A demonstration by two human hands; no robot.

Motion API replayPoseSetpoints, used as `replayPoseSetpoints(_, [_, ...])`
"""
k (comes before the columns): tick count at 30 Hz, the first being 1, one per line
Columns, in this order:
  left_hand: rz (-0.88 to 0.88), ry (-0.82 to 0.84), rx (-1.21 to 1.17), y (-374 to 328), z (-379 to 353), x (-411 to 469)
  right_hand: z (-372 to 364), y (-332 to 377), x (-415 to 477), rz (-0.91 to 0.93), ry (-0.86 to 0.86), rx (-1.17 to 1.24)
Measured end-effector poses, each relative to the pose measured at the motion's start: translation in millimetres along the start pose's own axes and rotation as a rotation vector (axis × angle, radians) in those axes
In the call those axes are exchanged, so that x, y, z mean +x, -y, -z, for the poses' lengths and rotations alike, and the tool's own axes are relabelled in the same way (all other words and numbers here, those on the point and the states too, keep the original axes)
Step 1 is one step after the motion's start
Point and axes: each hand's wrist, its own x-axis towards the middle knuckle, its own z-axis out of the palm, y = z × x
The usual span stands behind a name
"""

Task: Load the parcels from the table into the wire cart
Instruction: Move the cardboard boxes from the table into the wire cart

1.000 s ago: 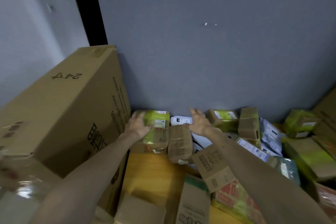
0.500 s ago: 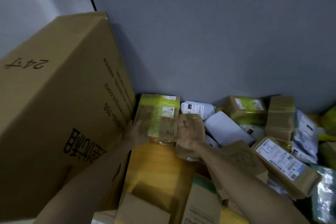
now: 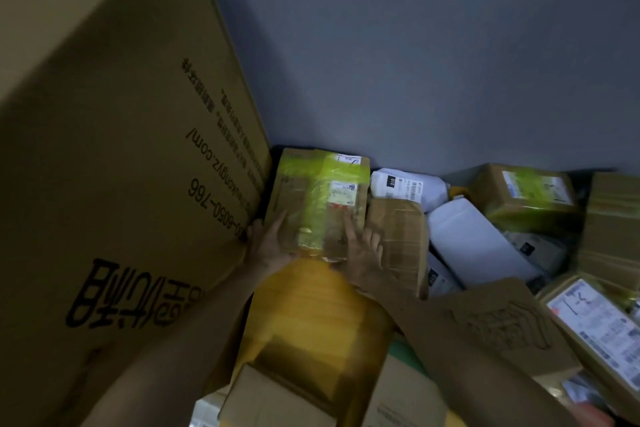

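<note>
A brown cardboard parcel wrapped in yellow-green tape with a white label lies against the grey wall, beside a very large carton. My left hand grips its near left corner, thumb on top. My right hand holds its near right edge, fingers spread over the top and onto a brown taped parcel next to it. The parcel's near edge rests on a yellow package. No wire cart is in view.
A huge printed carton fills the left side. To the right lie several parcels: a white bag, a white box, a green-taped box, a labelled box. Small cartons sit nearest me.
Both hands have closed in on the green-taped parcel, the right one moving left off the brown taped parcel. The camera has moved closer and lower.
</note>
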Motion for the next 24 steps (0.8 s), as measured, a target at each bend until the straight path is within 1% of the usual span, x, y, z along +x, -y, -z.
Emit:
replayPoseSetpoints(2, [0.032,0.011,-0.061,-5.5,0.8,2.3,-5.1,-1.8,5.6,-0.02,-0.041,0.01])
replayPoseSetpoints(5, [0.05,0.029,-0.053,-5.6,-3.1,7.0,-10.8,-13.8,14.9,0.009,-0.093,0.037])
replayPoseSetpoints(8, [0.032,0.034,-0.037,-0.4,-5.2,10.0,-8.9,-22.2,23.2,0.039,-0.071,0.087])
replayPoseSetpoints(16, [-0.026,-0.013,-0.119,3.2,-9.7,8.7,-5.0,-32.4,29.6,0.088,-0.047,0.171])
replayPoseSetpoints(20, [-0.041,-0.028,-0.134,-13.3,6.1,1.7,16.0,-26.8,21.6,0.052,-0.009,0.337])
replayPoseSetpoints(24, [-0.054,-0.041,-0.088,-26.0,26.1,-17.0,39.4,-23.3,9.0,0.083,0.015,0.364])
